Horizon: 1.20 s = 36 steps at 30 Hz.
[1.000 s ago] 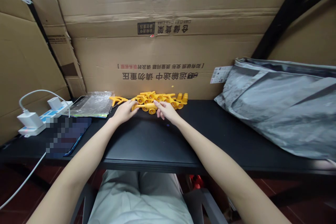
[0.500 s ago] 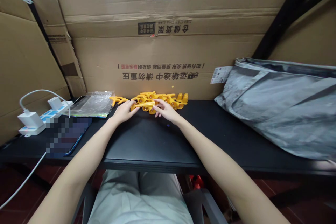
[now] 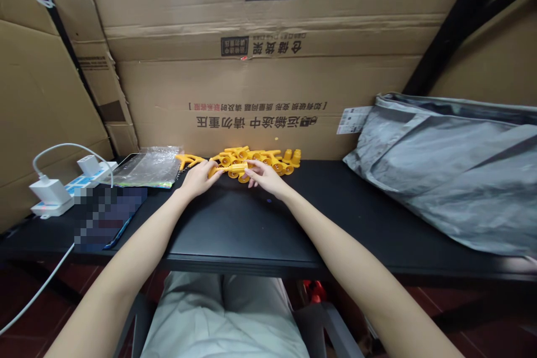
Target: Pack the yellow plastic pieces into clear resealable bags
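A heap of yellow plastic pieces (image 3: 268,158) lies at the back of the black table (image 3: 235,224), against the cardboard. One yellow piece (image 3: 233,167) at the front of the heap is pinched between both hands. My left hand (image 3: 200,177) grips its left end with curled fingers. My right hand (image 3: 263,177) holds its right end between thumb and fingertips. A single forked yellow piece (image 3: 187,160) lies apart, just left of my left hand.
A clear plastic bag (image 3: 147,166) lies left of the heap. Further left sit a white power strip with chargers (image 3: 59,190) and a blurred flat object (image 3: 107,213). A grey bag (image 3: 453,168) fills the table's right side. Cardboard boxes (image 3: 260,84) wall the back.
My right hand has slid slightly left and closed on the right end of the yellow piece, which now sits between both hands. The left hand has barely moved.
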Each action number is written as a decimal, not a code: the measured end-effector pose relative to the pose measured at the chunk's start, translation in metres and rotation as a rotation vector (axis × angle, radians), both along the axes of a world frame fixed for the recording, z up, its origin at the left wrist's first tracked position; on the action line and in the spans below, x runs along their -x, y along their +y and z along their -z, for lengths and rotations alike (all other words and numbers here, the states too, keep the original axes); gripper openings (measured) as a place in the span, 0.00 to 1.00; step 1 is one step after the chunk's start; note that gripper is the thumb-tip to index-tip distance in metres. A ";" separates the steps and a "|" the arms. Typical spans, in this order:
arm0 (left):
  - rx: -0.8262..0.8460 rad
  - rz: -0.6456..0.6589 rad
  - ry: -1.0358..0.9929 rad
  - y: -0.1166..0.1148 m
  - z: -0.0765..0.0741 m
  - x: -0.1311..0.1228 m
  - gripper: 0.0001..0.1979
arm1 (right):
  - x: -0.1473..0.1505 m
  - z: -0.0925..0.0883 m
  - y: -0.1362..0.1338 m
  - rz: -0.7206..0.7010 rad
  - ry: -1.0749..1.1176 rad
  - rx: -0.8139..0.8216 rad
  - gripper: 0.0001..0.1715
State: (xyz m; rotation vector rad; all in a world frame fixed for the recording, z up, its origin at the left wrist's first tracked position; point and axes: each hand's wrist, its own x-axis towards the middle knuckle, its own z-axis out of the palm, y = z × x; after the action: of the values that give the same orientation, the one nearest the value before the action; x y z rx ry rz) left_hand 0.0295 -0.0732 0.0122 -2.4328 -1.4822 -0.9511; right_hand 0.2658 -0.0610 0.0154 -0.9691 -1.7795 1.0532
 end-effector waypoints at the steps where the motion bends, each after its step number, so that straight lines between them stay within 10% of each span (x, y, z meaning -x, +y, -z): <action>1: -0.003 0.000 0.001 0.000 0.000 0.000 0.18 | 0.000 -0.001 -0.001 0.008 0.002 0.012 0.22; 29: 0.074 0.039 -0.004 -0.003 -0.001 -0.002 0.24 | 0.004 0.000 -0.001 0.012 0.234 0.091 0.20; 36: 0.107 0.036 -0.052 0.002 0.000 0.005 0.26 | -0.011 -0.001 0.020 0.190 0.388 -0.145 0.28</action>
State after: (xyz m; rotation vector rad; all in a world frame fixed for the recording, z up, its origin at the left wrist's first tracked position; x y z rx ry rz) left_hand 0.0248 -0.0714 0.0118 -2.5361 -1.5492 -0.9736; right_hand 0.2768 -0.0409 0.0166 -0.7673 -1.3953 0.9070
